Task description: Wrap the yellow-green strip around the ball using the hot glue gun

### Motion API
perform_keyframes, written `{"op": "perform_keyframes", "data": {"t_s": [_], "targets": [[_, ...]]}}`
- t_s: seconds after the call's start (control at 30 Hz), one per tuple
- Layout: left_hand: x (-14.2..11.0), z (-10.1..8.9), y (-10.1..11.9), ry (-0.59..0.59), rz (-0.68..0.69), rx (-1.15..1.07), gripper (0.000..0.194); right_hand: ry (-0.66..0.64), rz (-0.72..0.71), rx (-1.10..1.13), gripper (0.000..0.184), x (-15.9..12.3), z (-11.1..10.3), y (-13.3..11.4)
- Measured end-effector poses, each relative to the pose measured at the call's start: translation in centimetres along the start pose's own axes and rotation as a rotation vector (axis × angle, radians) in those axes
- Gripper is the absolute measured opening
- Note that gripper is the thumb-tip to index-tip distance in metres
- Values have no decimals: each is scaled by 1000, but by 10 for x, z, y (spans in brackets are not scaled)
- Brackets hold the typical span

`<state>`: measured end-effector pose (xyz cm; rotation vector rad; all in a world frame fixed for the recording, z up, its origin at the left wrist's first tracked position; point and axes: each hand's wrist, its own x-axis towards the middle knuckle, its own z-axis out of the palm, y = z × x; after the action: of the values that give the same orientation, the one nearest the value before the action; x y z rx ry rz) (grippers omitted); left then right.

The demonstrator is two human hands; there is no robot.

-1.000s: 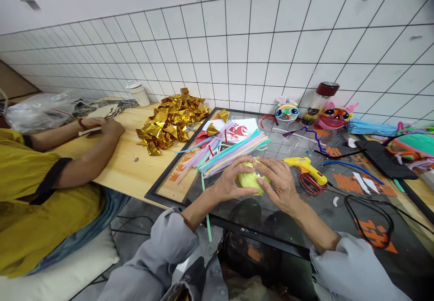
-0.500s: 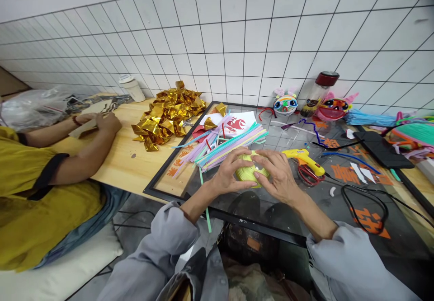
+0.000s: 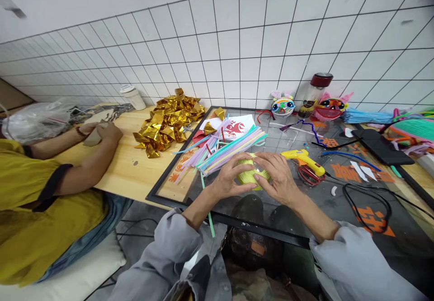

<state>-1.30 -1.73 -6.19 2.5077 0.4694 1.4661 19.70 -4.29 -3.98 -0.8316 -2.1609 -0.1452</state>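
Observation:
A small round yellow-green ribbed ball rests on the glass tabletop, cupped from both sides. My left hand wraps its left side with fingers curled. Its right side and top are gripped by my right hand. A bundle of pastel pipe cleaners lies just behind my hands. A yellow glue gun and red-handled scissors lie close to the right of my right hand.
A pile of gold foil pieces sits on the wooden table. A person in a yellow shirt works at the left, holding a card. Painted masks, a jar, black cables and orange paper cut-outs lie right.
My hands have kept cupping the ball and shifted their fingers slightly round it. The person at the left has turned the card in their hands. The view shifted a little.

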Motion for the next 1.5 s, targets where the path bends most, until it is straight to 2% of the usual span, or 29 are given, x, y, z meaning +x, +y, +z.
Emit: {"op": "perform_keyframes", "data": {"t_s": [0.23, 0.37, 0.47, 0.63, 0.97, 1.17, 1.27, 1.37, 1.5], "targets": [[-1, 1, 0, -5, -66, 52, 46, -23, 1, 4, 46, -2, 0, 4], [-4, -1, -1, -70, -109, 64, 66, -48, 16, 52, 61, -5, 2, 9], [-4, -1, -2, -97, -136, 67, 76, -60, 86, 159, 62, -7, 6, 11], [-5, 1, -2, -84, -173, 39, 72, -51, 192, 318, 65, -8, 15, 10], [8, 13, -15, -71, -76, -53, 71, 39, 163, 215, 62, -9, 9, 20], [21, 12, -28, -157, 20, -46, 71, 26, 220, 232, 64, -10, 8, 27], [24, 14, -32, -161, 52, -36, 74, 30, 226, 261, 60, -10, 6, 28], [21, 18, -31, -114, 40, -44, 77, 22, 249, 311, 52, -9, 3, 27], [16, 19, -30, -121, 3, -41, 78, 12, 285, 406, 44, -9, -3, 22]]}}
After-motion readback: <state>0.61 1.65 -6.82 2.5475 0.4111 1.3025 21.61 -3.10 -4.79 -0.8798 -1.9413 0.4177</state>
